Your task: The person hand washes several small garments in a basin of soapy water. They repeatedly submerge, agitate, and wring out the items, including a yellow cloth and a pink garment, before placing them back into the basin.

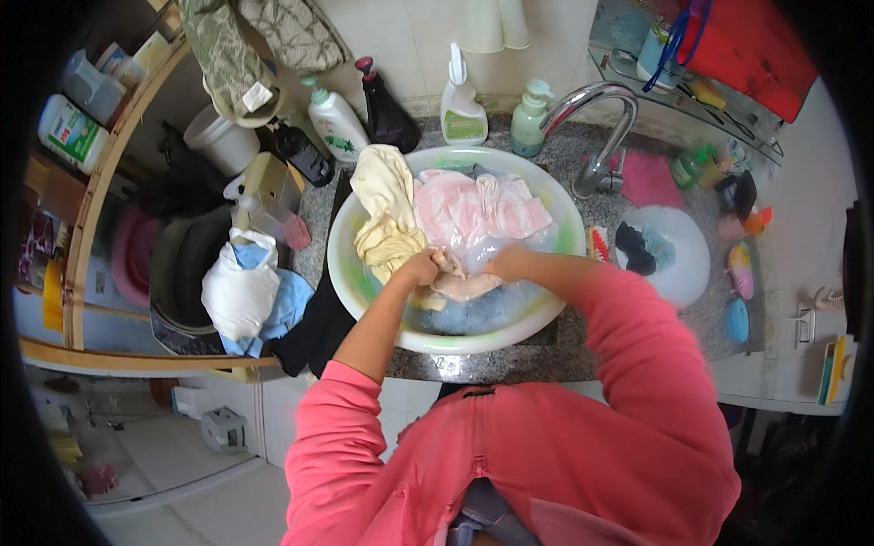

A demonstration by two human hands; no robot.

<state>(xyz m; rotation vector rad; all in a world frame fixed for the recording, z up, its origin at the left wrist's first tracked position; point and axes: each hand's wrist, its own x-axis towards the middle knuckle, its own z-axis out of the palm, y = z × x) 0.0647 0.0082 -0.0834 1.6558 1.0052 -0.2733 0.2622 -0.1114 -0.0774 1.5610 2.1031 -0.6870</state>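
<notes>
A white basin (456,344) with green patches holds soapy water and several wet garments. My left hand (418,268) grips a peach cloth (466,286) near the middle of the basin. At the other end of that cloth is my right hand (506,264), closed on it, its fingertips partly hidden by suds and fabric. Behind both hands a pink and white garment (450,208) is heaped in the water. A cream-yellow garment (384,184) hangs over the basin's left rim. Bluish fabric (454,317) lies under the water at the near side.
A chrome faucet (604,153) rises behind the basin's right side. Pump and spray bottles (464,112) line the wall. At right are a brush (599,243) and a pale bowl (683,273) with dark cloth. White and blue clothes (242,293) and black cloth (317,327) lie left.
</notes>
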